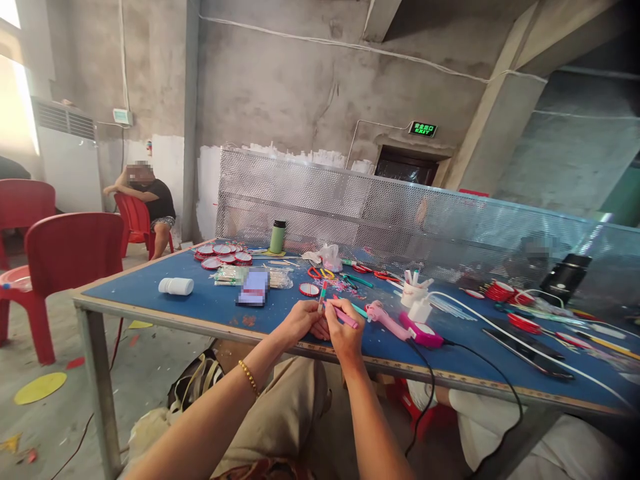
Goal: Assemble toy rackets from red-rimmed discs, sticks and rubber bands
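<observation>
Near the table's front edge, my left hand (pixel 305 319) is closed on a small flat strip (pixel 323 291) with green and red on its upper part. My right hand (pixel 346 333) grips a pink marker pen (pixel 345 316), its tip end close to the strip. Both hands almost touch. Just right of them lie a pink glue gun (pixel 386 321) and a magenta-rimmed device (pixel 423 331) with a black cord. A round red-rimmed disc (pixel 309 289) is on the blue table (pixel 200 330) beyond my left hand.
Left on the table are a white bottle (pixel 176 287), a phone (pixel 253 288), several red-rimmed discs (pixel 223 250) and a green flask (pixel 278 237). Scissors (pixel 320 273), a pen cup (pixel 414 293) and a dark phone (pixel 529 350) lie further right. A perforated metal screen (pixel 310 200) borders the back.
</observation>
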`<act>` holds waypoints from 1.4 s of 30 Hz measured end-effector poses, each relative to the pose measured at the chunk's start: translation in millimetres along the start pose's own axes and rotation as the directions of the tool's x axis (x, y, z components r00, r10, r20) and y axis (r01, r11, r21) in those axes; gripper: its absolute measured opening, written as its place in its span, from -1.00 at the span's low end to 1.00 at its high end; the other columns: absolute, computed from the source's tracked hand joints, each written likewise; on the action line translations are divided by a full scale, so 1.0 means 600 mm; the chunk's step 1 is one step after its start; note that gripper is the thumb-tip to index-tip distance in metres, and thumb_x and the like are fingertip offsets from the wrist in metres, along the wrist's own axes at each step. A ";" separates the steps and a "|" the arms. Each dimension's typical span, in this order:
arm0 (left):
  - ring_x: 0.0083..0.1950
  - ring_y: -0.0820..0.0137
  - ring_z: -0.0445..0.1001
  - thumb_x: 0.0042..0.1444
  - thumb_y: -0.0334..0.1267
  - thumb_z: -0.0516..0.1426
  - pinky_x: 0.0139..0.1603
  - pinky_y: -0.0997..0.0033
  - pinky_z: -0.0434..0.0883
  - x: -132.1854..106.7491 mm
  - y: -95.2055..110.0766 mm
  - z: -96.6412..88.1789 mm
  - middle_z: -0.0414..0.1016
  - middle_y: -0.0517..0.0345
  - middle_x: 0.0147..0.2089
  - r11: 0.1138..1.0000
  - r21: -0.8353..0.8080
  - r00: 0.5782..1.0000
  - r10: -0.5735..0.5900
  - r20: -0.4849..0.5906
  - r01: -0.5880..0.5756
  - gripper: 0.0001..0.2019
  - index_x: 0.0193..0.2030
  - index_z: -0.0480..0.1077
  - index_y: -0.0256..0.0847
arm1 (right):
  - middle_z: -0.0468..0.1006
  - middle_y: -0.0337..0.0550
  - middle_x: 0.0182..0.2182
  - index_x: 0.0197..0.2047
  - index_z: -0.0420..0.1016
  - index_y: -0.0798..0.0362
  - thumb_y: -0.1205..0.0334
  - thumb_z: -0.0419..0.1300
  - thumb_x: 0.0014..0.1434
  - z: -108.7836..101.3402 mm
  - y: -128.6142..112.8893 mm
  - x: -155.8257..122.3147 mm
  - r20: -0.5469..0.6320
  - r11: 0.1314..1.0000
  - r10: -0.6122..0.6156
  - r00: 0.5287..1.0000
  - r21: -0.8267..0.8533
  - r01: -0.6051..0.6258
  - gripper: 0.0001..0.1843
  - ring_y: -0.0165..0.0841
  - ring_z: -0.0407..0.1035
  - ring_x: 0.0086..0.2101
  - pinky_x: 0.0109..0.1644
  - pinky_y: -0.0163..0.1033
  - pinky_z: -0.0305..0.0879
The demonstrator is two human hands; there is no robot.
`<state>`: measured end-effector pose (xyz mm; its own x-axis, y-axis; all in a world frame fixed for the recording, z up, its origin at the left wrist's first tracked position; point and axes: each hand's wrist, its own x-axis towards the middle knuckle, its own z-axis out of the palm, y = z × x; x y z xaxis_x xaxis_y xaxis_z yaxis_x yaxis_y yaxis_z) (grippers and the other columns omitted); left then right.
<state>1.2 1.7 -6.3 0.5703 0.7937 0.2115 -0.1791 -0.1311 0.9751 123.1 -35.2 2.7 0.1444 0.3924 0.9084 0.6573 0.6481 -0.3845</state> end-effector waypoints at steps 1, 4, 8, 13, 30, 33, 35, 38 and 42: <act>-0.29 0.44 0.52 0.32 -0.11 0.13 -0.29 0.36 0.52 0.000 0.000 0.000 0.53 0.11 -0.17 1.000 -0.001 1.000 0.002 -0.001 -0.002 -0.73 -0.03 0.43 -0.29 | 0.59 -0.19 -0.47 -0.39 0.49 0.01 0.23 0.15 0.23 0.000 0.000 0.000 0.005 1.000 -0.002 1.000 0.001 0.002 -0.83 -0.30 0.49 -0.41 -0.20 -0.21 0.42; -0.33 0.46 0.51 0.32 -0.11 0.13 -0.32 0.39 0.52 0.000 0.000 0.000 0.53 0.13 -0.20 1.000 -0.003 1.000 0.009 -0.003 -0.009 -0.74 -0.05 0.43 -0.30 | 0.59 -0.20 -0.47 -0.38 0.50 0.00 0.23 0.15 0.23 0.002 0.000 0.000 0.011 1.000 -0.004 1.000 0.002 0.004 -0.83 -0.31 0.48 -0.42 -0.15 -0.19 0.43; -0.31 0.44 0.52 0.32 -0.12 0.13 -0.30 0.38 0.52 0.000 0.000 0.000 0.53 0.12 -0.18 1.000 -0.006 1.000 0.007 0.002 -0.007 -0.74 -0.05 0.43 -0.30 | 0.59 -0.20 -0.48 -0.39 0.49 0.01 0.22 0.15 0.23 0.002 0.001 0.001 -0.012 1.000 0.000 1.000 0.001 0.000 -0.83 -0.31 0.48 -0.43 -0.18 -0.20 0.43; -0.28 0.43 0.52 0.32 -0.12 0.13 -0.28 0.35 0.53 -0.001 0.000 0.000 0.53 0.10 -0.15 1.000 -0.003 1.000 0.004 -0.003 -0.004 -0.73 -0.01 0.43 -0.29 | 0.59 -0.21 -0.47 -0.37 0.50 0.01 0.22 0.16 0.24 0.002 -0.002 0.001 0.007 1.000 -0.009 1.000 0.001 0.009 -0.84 -0.33 0.48 -0.43 -0.16 -0.20 0.43; -0.27 0.42 0.53 0.32 -0.11 0.13 -0.27 0.35 0.53 -0.004 0.009 0.003 0.53 0.10 -0.15 1.000 0.013 1.000 -0.004 0.002 0.004 -0.73 -0.02 0.43 -0.29 | 0.58 -0.22 -0.49 -0.40 0.49 0.01 0.22 0.16 0.23 0.003 0.000 0.004 -0.030 1.000 -0.010 0.999 0.008 0.010 -0.82 -0.33 0.46 -0.47 -0.23 -0.21 0.43; -0.30 0.44 0.52 0.32 -0.11 0.13 -0.29 0.36 0.52 -0.003 0.009 0.004 0.53 0.11 -0.18 1.000 0.025 1.000 -0.006 0.002 0.006 -0.74 -0.05 0.43 -0.29 | 0.59 -0.20 -0.47 -0.38 0.50 0.01 0.21 0.17 0.24 0.003 0.002 0.004 -0.028 1.000 -0.007 1.000 0.025 0.008 -0.83 -0.32 0.47 -0.46 -0.26 -0.22 0.42; -0.31 0.45 0.51 0.32 -0.12 0.13 -0.29 0.37 0.52 -0.002 0.007 0.003 0.52 0.13 -0.20 0.999 0.031 1.000 -0.009 0.002 0.009 -0.74 -0.06 0.44 -0.30 | 0.60 -0.18 -0.44 -0.35 0.51 0.02 0.20 0.19 0.24 0.003 0.005 0.004 -0.014 0.999 -0.006 1.000 0.034 0.007 -0.85 -0.31 0.49 -0.42 -0.27 -0.23 0.42; -0.32 0.45 0.51 0.32 -0.12 0.13 -0.29 0.37 0.52 0.001 0.004 0.003 0.52 0.14 -0.21 0.999 0.032 1.000 -0.011 0.000 0.011 -0.74 -0.07 0.44 -0.30 | 0.59 -0.17 -0.44 -0.34 0.52 0.03 0.21 0.20 0.24 0.003 0.008 0.003 -0.002 0.999 -0.001 1.000 0.039 0.001 -0.86 -0.31 0.48 -0.42 -0.28 -0.23 0.41; -0.31 0.44 0.52 0.32 -0.11 0.13 -0.29 0.36 0.52 0.002 0.001 0.003 0.52 0.13 -0.21 1.000 0.026 1.000 -0.013 -0.003 0.013 -0.74 -0.06 0.43 -0.30 | 0.58 -0.17 -0.45 -0.34 0.51 0.04 0.20 0.19 0.24 0.003 0.010 0.003 -0.026 0.999 0.009 1.000 0.033 -0.008 -0.85 -0.32 0.46 -0.44 -0.27 -0.22 0.40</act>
<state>3.3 1.6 -5.1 0.5705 0.7970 0.1985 -0.1505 -0.1362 0.9792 126.0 -29.8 1.7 0.1694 0.3807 0.9091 0.6317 0.6660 -0.3966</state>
